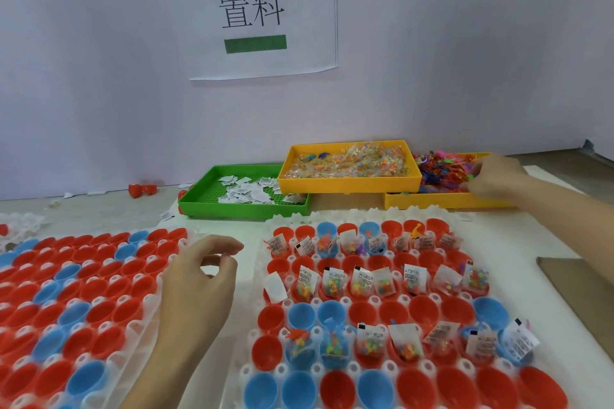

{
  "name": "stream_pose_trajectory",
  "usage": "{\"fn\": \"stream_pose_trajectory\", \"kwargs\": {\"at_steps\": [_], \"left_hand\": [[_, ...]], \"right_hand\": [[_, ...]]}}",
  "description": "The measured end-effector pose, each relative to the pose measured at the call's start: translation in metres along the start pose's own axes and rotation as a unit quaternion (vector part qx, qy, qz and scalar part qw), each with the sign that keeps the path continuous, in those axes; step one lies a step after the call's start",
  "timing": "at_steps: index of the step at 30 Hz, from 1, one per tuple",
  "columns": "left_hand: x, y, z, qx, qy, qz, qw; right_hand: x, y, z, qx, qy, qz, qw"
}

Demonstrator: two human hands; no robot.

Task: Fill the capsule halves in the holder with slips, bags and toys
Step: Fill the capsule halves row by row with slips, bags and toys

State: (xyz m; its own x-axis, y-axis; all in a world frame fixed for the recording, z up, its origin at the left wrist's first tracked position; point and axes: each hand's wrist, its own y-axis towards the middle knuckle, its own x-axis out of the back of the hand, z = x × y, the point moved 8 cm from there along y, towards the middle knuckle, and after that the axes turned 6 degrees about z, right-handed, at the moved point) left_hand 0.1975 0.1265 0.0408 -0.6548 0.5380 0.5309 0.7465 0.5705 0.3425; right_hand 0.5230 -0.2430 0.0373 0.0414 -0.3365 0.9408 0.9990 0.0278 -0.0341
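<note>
Our right hand reaches into toys, grasp unclear. Our left hand, loosely curled, grasping nothing, hovers just left of holder; holder below right hand.

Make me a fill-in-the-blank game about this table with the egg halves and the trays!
1. The paper slips lie in the ____ tray.
2. The right hand reaches into the tray of small plastic ____.
3. The left hand hovers between two capsule holders and holds ____.
4. The empty capsule halves are red or ____.

Missing words: green; toys; nothing; blue
</note>
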Motion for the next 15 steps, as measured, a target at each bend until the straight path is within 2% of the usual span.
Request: {"fn": "stream_pose_trajectory", "kwargs": {"at_steps": [5, 15], "left_hand": [[0.001, 0.0, -0.001, 0.005, 0.001, 0.001, 1.0], [-0.001, -0.003, -0.009, 0.006, 0.006, 0.005, 1.0]], "right_hand": [[0.003, 0.0, 0.006, 0.006, 0.015, -0.035, 0.999], [0.023, -0.021, 0.008, 0.06, 0.109, -0.176, 0.976]]}}
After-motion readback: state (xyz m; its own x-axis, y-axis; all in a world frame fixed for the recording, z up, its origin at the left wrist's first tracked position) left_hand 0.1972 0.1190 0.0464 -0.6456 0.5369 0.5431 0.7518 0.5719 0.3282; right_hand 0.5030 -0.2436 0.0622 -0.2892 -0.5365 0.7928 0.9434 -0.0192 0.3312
